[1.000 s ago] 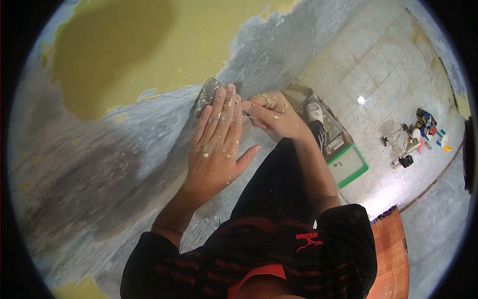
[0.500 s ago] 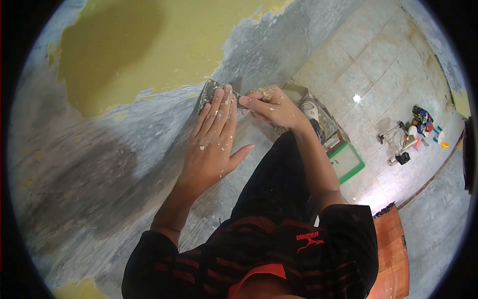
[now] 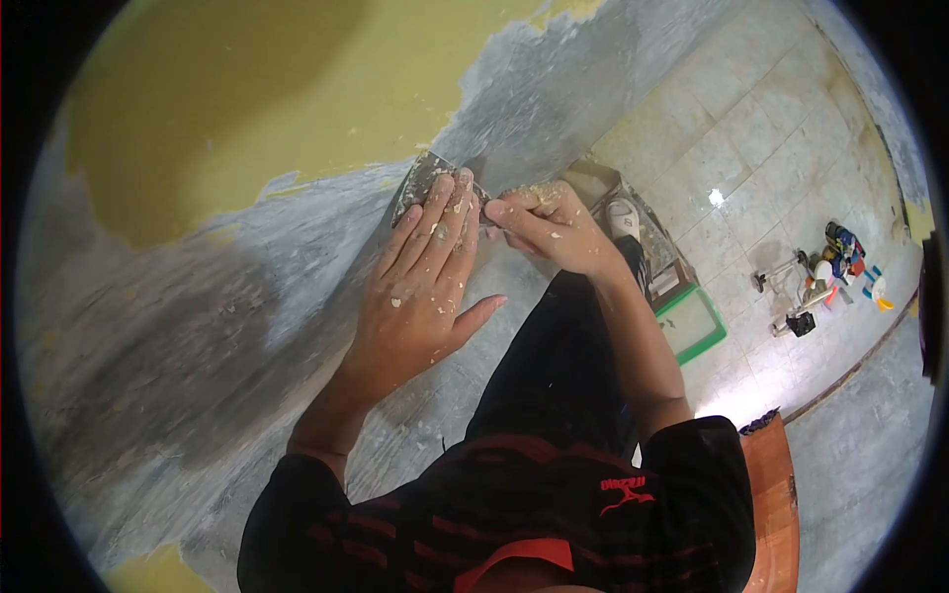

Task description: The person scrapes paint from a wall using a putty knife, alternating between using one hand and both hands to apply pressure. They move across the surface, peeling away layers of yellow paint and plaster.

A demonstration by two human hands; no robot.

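Observation:
A flat scraper (image 3: 419,184) with a dusty, flake-covered blade lies against the wall, its edge at the border of the yellow paint (image 3: 297,109). My right hand (image 3: 554,227) is closed round the scraper's handle, which the fingers mostly hide. Pressed flat on the blade is my left hand (image 3: 420,272), fingers stretched out and thumb apart. Paint flakes stick to both hands. Below and beside the yellow area, the bare grey wall (image 3: 316,227) shows streaks and torn paint edges.
On the tiled floor (image 3: 732,138) stands a green-rimmed tray or lid (image 3: 714,341) beside a box-like container (image 3: 682,287). Farther right lie several mixed tools and items (image 3: 830,272). My shoe (image 3: 623,217) is near the wall, and an orange-brown panel (image 3: 771,484) is at lower right.
The view has shifted slightly. Both hands keep the same hold, with the scraper still at the yellow paint's edge; any blade travel is too small to tell.

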